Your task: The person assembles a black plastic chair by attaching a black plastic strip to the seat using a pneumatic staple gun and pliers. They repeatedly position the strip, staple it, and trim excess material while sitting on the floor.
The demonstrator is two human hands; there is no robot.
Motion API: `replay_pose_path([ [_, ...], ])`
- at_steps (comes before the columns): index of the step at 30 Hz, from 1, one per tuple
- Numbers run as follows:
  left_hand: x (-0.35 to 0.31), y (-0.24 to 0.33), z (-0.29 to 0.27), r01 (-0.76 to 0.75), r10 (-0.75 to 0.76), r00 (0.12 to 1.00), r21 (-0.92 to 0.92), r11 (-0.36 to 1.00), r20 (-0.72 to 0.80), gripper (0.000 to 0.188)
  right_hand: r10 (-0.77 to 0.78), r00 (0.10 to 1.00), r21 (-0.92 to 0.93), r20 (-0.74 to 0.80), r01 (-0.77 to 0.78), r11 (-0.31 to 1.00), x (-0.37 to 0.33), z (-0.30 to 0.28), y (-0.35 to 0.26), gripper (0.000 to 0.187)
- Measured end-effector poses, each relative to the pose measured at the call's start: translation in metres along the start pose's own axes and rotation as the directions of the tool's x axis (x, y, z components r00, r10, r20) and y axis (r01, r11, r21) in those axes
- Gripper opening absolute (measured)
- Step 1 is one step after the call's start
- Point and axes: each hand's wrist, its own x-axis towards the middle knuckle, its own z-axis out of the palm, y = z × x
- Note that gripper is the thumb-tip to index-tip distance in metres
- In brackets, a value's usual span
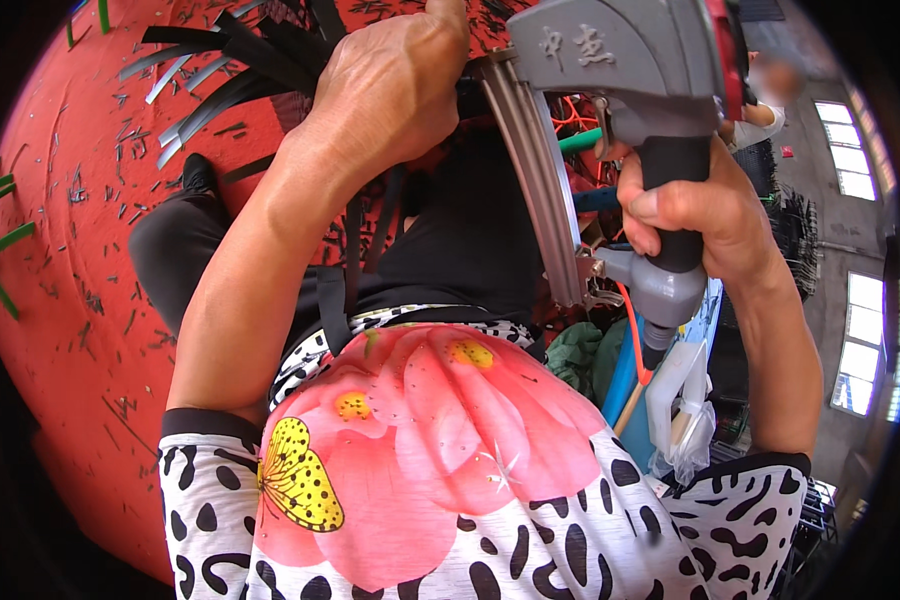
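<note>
My right hand (705, 215) grips the black handle of a grey pneumatic nail gun (625, 60) held up close in front of me. Its long silver magazine (545, 185) slants down to the left, and an orange air hose (632, 335) leaves the base of the handle. My left hand (390, 85) reaches forward and presses on black strips (225, 95) at the top of the view. Its fingers are hidden from me, so its grip is unclear. The strips fan out over the red floor (80, 230).
The red floor is littered with small dark offcuts and several green strips (0, 255) at the left edge. Blue and white items (685, 390) stand at my right side. Another person (760, 110) is at the far upper right, near the windows (860, 350).
</note>
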Motion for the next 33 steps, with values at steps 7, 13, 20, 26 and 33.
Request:
replay_pose_path([
  [7, 0.002, -0.008, 0.004, -0.065, 0.064, 0.995, -0.015, 0.998, -0.072, 0.048, -0.063, 0.998, 0.016, -0.026, 0.063, 0.998, -0.003, 0.003, 0.002, 0.017],
  [13, 0.001, -0.011, -0.004, -0.011, 0.011, 1.000, -0.017, 1.000, -0.002, 0.048, -0.095, 0.970, 0.390, -0.225, 0.179, 0.903, -0.034, -0.049, 0.052, 0.018],
  [20, 0.011, -0.013, -0.006, 0.035, -0.036, 0.998, -0.023, 0.999, -0.060, 0.055, 0.073, 0.733, 0.173, -0.676, 0.062, 0.983, -0.048, -0.168, 0.173, 0.016],
  [26, 0.021, -0.031, -0.012, 0.170, -0.157, 0.982, -0.123, 0.978, 0.105, 0.038, 0.337, 0.458, -0.129, -0.822, -0.727, 0.674, 0.008, -0.228, 0.293, 0.046],
  [33, 0.030, -0.069, -0.013, 0.319, -0.233, 0.941, -0.414, 0.852, 0.245, 0.043, 0.336, 0.353, -0.091, -0.873, -0.795, 0.600, 0.018, -0.229, 0.313, 0.062],
])
